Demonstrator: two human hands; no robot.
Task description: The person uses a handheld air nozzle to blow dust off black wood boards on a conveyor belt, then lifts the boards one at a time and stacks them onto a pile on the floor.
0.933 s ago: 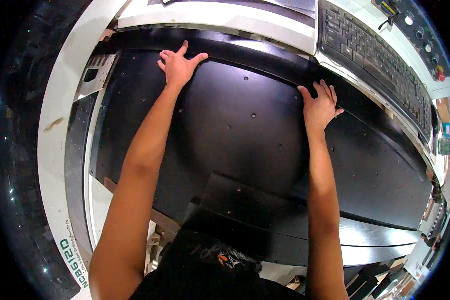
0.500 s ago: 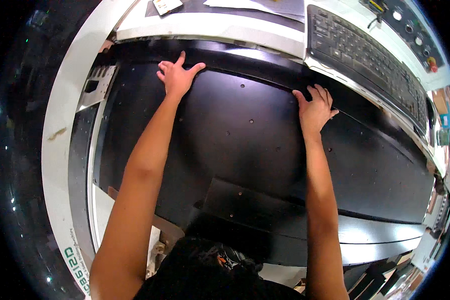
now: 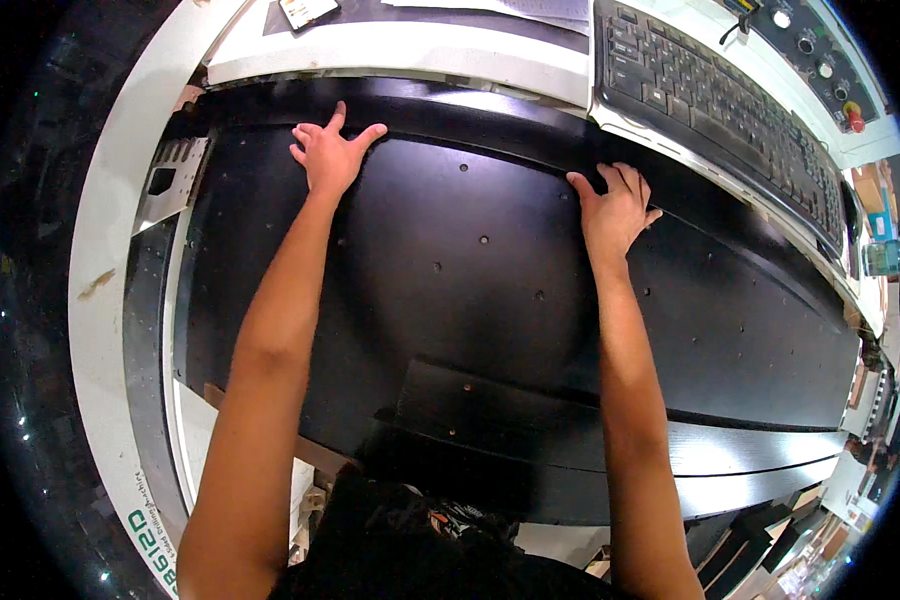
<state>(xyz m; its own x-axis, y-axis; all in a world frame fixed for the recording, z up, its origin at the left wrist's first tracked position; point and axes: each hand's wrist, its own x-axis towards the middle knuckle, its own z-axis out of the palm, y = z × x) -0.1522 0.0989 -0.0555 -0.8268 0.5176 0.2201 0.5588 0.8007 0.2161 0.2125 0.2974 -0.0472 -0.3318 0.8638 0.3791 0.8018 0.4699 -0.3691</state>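
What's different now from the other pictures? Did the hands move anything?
Nothing visibly: only the camera's view shifted a little. The left hand and right hand stayed spread at the black panel's far edge. Nothing was picked up or let go.

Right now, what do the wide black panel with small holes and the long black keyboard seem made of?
The black panel looks like coated wood-based board, its smooth satin face giving soft reflections, though its core is unclear. The black keyboard is likely moulded plastic, mostly matte, judging by its separate shaped keys.
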